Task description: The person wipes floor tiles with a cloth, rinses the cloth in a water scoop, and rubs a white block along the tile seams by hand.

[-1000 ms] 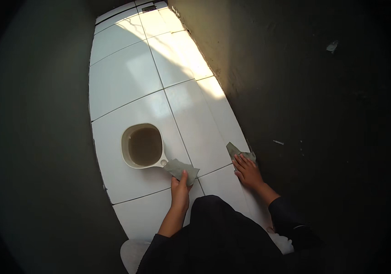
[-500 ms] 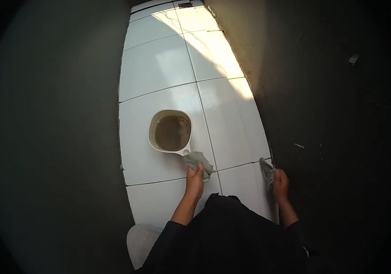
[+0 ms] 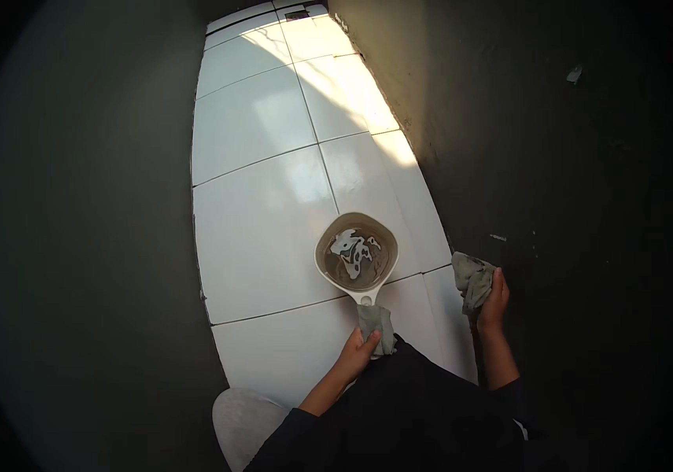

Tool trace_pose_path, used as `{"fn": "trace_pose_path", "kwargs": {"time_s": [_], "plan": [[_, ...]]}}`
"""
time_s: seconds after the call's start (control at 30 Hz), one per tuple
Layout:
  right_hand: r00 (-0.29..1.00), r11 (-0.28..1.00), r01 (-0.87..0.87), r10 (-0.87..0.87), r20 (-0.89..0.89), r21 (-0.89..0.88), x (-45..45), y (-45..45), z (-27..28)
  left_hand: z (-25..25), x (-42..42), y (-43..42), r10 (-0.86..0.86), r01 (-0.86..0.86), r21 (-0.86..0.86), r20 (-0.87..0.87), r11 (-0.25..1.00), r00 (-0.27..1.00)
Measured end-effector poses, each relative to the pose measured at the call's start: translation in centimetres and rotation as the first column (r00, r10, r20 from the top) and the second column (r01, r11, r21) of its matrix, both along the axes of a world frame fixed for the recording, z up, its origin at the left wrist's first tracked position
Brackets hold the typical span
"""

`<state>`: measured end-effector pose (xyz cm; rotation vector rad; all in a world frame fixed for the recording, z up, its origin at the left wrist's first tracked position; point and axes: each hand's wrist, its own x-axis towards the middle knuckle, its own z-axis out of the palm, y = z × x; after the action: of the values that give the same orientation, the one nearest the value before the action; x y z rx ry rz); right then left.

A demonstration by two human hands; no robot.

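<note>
A white water dipper [image 3: 323,263] holds murky brownish water [image 3: 356,256] whose surface shows rippled bright reflections. My left hand [image 3: 358,355] is closed round the dipper's handle, with a grey cloth [image 3: 376,324] between the fingers and the handle. Most of the grip is hidden beneath that cloth. At the right edge of the white tiles, my right hand [image 3: 494,305] is closed on another bunched grey cloth [image 3: 472,281]. Whether the dipper's base touches the tiles I cannot tell.
A strip of glossy white tiles [image 3: 261,228] runs away from me, sunlit at its far right. Dark grey floor [image 3: 556,315] lies along both sides, with small scraps on the right. A pale rounded object [image 3: 242,425] stands at the lower left.
My left hand has moved the dipper right and nearer to me, and its water now ripples. My right hand has turned, bringing more of its cloth into view.
</note>
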<state>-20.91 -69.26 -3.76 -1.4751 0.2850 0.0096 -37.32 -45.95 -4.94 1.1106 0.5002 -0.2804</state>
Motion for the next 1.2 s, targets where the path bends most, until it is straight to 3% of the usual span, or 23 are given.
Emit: {"fn": "trace_pose_path", "kwargs": {"time_s": [0.1, 0.17, 0.33, 0.47, 0.57, 0.63, 0.67, 0.77, 0.97, 1.1, 1.2], "plan": [[0.999, 0.996, 0.033, -0.033, -0.001, 0.079, -0.4, 0.8, 3.0, -0.2, -0.3, -1.0, -0.077, 0.077, -0.003, 0.017, 0.997, 0.997], [0.999, 0.994, 0.037, -0.036, -0.011, 0.106, -0.5, 1.2, 4.1, -1.5, -0.5, -0.9, -0.288, 0.289, -0.028, 0.017, 0.957, 0.957], [0.997, 0.982, 0.076, -0.078, 0.007, 0.174, -0.2, 1.8, 4.6, -1.4, -1.1, -3.0, -0.299, 0.308, -0.052, 0.133, 0.95, 0.945], [0.999, 0.979, 0.046, -0.049, 0.013, 0.2, 0.1, 1.6, 3.7, -1.1, -1.8, -3.3, -0.293, 0.297, -0.027, 0.097, 0.954, 0.951], [0.997, 0.951, -0.059, 0.069, -0.025, 0.305, 0.6, 1.8, 3.2, -1.2, -2.7, -2.8, -0.242, 0.244, -0.039, 0.058, 0.969, 0.969], [0.991, 0.907, -0.134, 0.128, 0.041, 0.399, 1.1, 2.8, 2.5, -0.8, -3.1, -1.9, -0.194, 0.195, -0.009, 0.039, 0.981, 0.98], [0.963, 0.878, -0.27, 0.245, 0.116, 0.395, 1.4, 3.1, 2.7, -0.4, -3.3, -1.4, -0.156, 0.156, 0.014, 0.025, 0.988, 0.987], [0.902, 0.828, -0.431, 0.388, 0.187, 0.358, 1.5, 7.9, 6.2, 1.3, -3.9, 0.3, -0.024, 0.024, 0.011, 0.004, 1.0, 1.0], [0.791, 0.605, -0.533, 0.604, 0.095, 0.592, 1.5, 16.1, 9.0, 1.0, -5.6, 3.3, 0.215, -0.215, 0.082, 0.006, 0.973, 0.977], [0.66, 0.511, -0.652, 0.746, 0.088, 0.561, 0.6, 21.2, 9.8, 0.5, -6.9, 4.5, 0.337, -0.334, 0.086, -0.019, 0.939, 0.941], [0.452, 0.41, -0.885, 0.87, 0.195, 0.223, -0.3, 24.2, 9.7, -1.2, -8.1, 4.6, 0.384, -0.379, 0.163, -0.002, 0.911, 0.923]]}}
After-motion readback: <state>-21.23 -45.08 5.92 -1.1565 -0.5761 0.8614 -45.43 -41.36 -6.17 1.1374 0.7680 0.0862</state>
